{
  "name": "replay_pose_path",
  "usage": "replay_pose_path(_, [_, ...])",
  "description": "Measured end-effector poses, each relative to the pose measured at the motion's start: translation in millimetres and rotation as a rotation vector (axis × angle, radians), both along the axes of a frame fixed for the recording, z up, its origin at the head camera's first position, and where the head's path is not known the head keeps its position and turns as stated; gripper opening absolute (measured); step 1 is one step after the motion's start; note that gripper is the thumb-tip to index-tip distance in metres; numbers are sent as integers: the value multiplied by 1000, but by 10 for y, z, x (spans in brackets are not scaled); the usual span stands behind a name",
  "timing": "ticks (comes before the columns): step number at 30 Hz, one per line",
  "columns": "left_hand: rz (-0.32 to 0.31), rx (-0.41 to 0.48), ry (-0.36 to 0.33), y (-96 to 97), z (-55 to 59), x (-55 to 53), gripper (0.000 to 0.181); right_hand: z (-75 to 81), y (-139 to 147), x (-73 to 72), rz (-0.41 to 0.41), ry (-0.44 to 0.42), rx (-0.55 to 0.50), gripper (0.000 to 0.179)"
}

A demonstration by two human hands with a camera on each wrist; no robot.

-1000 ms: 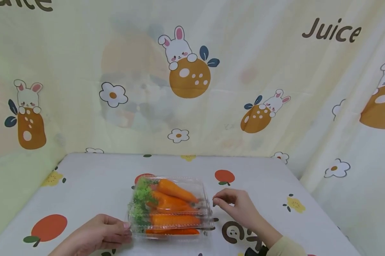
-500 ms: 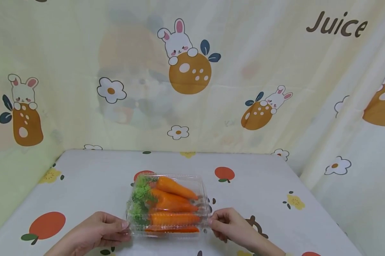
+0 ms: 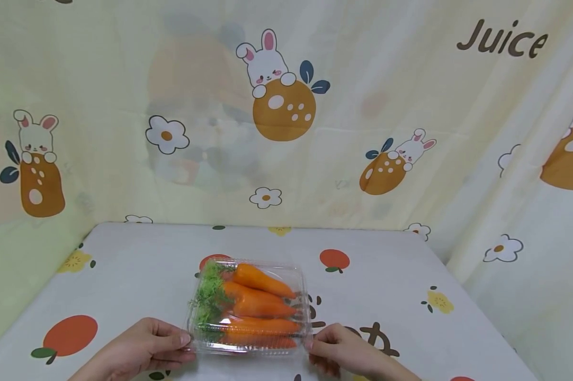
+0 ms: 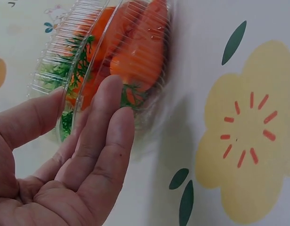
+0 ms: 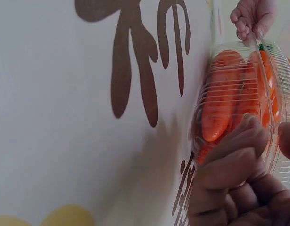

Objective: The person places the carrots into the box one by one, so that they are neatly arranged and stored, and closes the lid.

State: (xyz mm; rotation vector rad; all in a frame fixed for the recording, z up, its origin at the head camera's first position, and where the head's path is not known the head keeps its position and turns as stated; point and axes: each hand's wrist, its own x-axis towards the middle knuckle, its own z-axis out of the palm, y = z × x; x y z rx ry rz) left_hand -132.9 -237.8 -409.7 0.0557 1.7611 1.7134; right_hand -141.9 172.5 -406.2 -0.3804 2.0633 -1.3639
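A clear plastic clamshell box (image 3: 304, 272) sits on the table with several orange carrots (image 3: 262, 305) inside. Their green leafy tops (image 3: 211, 288) point left. At the box's front left corner, my left hand (image 3: 145, 346) pinches the rim; in the left wrist view its thumb (image 4: 34, 115) lies on one side of the rim and its fingers on the other. My right hand (image 3: 341, 349) pinches the rim at the front right corner, and in the right wrist view the rim passes between thumb and curled index finger (image 5: 251, 132).
A white tablecloth (image 3: 148, 275) printed with fruit, flowers and dark lettering covers the table. Behind it hangs a cream curtain (image 3: 210, 174) with rabbit prints, which continues along the left and right sides.
My right hand has come down from beside the box to its front right corner and taken hold of the rim. The box's ridged front band now appears lower. My left hand stays at its corner.
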Motion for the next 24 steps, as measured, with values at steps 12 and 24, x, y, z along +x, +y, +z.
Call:
replay_pose_path(12, [-49,-20,31,46,-33,34,30,-33,10,-32,-10,-55,-40,42])
replay_pose_path(24, [-75,-71,114,66,-36,38,29,-55,19,-59,-15,-45,-55,42])
